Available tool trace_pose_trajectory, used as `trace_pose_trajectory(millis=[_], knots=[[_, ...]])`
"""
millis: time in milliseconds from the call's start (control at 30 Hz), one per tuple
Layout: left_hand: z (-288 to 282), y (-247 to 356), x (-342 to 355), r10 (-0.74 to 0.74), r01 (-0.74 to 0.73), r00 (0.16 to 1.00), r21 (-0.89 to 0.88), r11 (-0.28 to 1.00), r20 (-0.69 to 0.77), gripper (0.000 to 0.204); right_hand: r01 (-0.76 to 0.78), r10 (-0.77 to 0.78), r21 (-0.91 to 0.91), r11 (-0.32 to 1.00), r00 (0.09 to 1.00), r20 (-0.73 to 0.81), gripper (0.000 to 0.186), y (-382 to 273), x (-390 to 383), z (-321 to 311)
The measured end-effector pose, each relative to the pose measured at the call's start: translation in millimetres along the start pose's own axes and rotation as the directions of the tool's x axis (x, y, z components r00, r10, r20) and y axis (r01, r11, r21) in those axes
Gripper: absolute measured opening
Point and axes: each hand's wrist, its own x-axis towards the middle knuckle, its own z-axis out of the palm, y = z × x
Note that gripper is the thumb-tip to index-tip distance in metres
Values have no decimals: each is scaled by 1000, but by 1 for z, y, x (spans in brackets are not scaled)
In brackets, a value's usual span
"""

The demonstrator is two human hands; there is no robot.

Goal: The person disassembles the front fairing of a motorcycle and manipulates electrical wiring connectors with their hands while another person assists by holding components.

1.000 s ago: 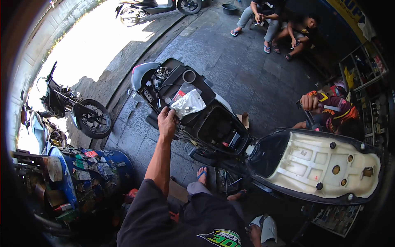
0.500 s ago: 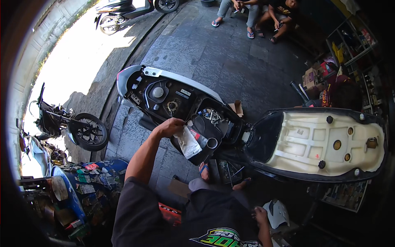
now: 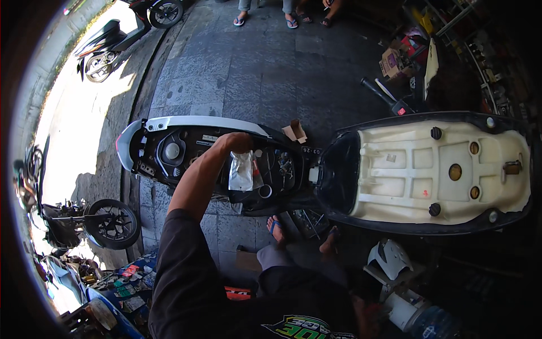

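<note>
My left hand (image 3: 240, 142) reaches over the open storage well of a scooter body (image 3: 209, 121), closed at the top of a silvery-white plastic packet (image 3: 241, 171). Its fingertips are hidden. The packet hangs toward me over the well's edge. Beside it are a red-and-clear packet (image 3: 256, 171) and a small round cup-like part (image 3: 265, 191). Several metal parts (image 3: 285, 164) lie in the well to the right. Low at my right side, my right hand (image 3: 361, 308) is dim in shadow, and its fingers do not show clearly.
The scooter's upturned seat (image 3: 406, 172) spreads to the right. A small open carton (image 3: 294, 131) stands behind the well. Near my feet are a tool tray (image 3: 310, 223) and a white helmet-like shell (image 3: 390, 257). A motorcycle wheel (image 3: 112, 224) is at left; people's feet (image 3: 291, 21) show at the far side.
My left hand has carried the plastic packet farther over the well, away from me. My view has turned and shifted right. My right hand has sunk into shadow.
</note>
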Motion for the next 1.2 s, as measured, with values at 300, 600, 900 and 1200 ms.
trace_pose_trajectory(millis=[300, 600, 900, 1200], knots=[[-8, 2, 53, -107, 99, 994, 271, 958, 16, 32, -148, 148, 24, 989, 989, 19, 32, -71, -34, 4], [-6, -7, 60, -122, 106, 992, 354, 929, 22, 26, -135, 135, 9, 991, 991, 25, 31, -97, -26, -2], [-2, 42, 54, -293, 337, 928, 184, 924, -228, 19, -97, 97, -4, 995, 995, 32, 31, -86, -22, -2], [7, 56, 37, -229, 341, 866, 188, 921, -444, 17, -66, 68, -31, 997, 996, 53, 32, -100, 2, -12]])
